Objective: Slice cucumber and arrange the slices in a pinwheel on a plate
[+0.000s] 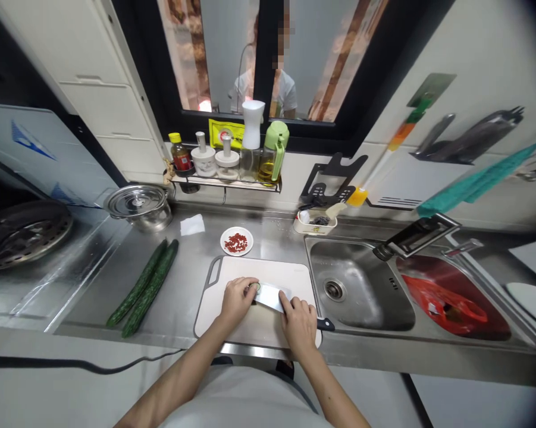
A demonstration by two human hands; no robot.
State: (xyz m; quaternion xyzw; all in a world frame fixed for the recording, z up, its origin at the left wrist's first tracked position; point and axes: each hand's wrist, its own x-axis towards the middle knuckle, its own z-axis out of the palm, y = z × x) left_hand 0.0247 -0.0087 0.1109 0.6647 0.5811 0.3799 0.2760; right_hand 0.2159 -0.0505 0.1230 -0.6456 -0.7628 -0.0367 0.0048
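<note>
My right hand [298, 324] grips a kitchen knife [268, 297] over the cutting board, its index finger lying along the blade and the black handle end sticking out to the right. Beside the blade's left end, my left hand [238, 302] is closed on a small green-rimmed piece of cucumber [256, 289], mostly hidden by the fingers. Under both hands lies the white cutting board [276, 272] with a grey edge. Two long whole cucumbers [145, 285] rest side by side on the steel counter to the left.
Behind the board stands a small plate [236, 250] of red bits. A lidded steel pot [147, 208] and white paper [191, 224] are at the back left. The sink [366, 297] adjoins the board's right; a red bag [446, 306] lies in its second basin. Seasonings fill a wall rack [223, 179].
</note>
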